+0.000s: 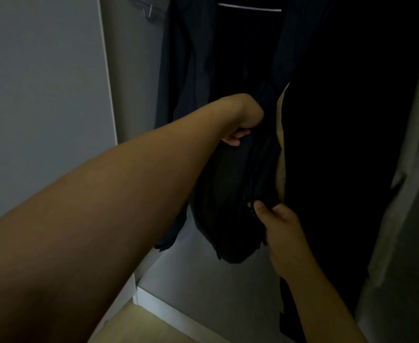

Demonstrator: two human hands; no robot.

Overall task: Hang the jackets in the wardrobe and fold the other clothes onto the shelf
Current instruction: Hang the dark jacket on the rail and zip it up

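Head view: we stretch our left hand [246, 117] forward into the wardrobe [139, 95], fingers curled round the dark jacket [233, 184] hanging there. Lower down, our right hand [276, 224] pinches the jacket's front edge between thumb and fingers.

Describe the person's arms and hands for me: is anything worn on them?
Both forearms are bare as far as the frame shows: no sleeves, gloves, watch or bracelets visible. The left hand and right hand show no rings, though the light is dim and some fingers are hidden in dark cloth. The nails look short and unpainted.
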